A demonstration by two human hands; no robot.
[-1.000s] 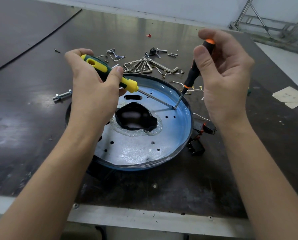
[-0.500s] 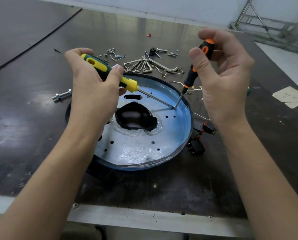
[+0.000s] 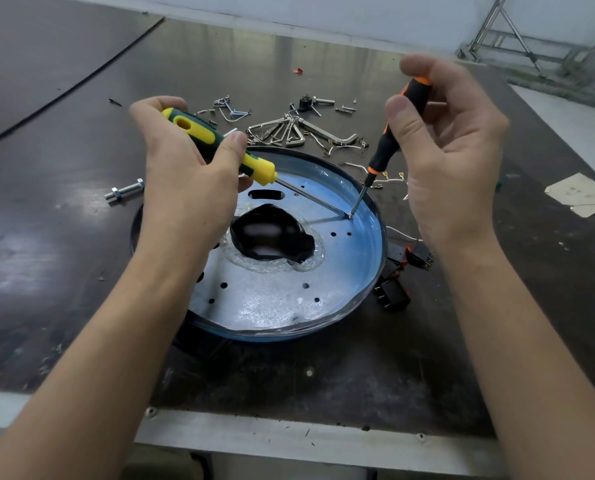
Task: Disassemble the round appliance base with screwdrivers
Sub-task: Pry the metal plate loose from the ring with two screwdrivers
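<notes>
Because both tips meet at one spot just inside the right rim of the round appliance base (image 3: 271, 306), the two tools appear to be working a single fastener, too small to make out. The left hand (image 3: 185, 188) wraps its fingers and thumb around the yellow-and-green screwdriver (image 3: 219, 143), whose shaft lies low across the metal plate, probably to brace or lever. The right hand (image 3: 451, 161) pinches the slim black-and-orange screwdriver (image 3: 389, 140) between thumb and fingertips near its cap. That tool stands nearly upright, a hold suited to fine twirling rather than force.

The base lies flat on the dark desk (image 3: 81, 271), toward the middle of its front edge, with nothing holding it down but the tools.

By count there are one base, two screwdrivers and two hands. One bolt (image 3: 124, 191) lies left of the base, and one bunch of hex keys (image 3: 289, 131) lies behind it. Two black rocker switches (image 3: 393, 294) sit just beside its right rim. The loose screws and clips toward the back edge are too small to count.
</notes>
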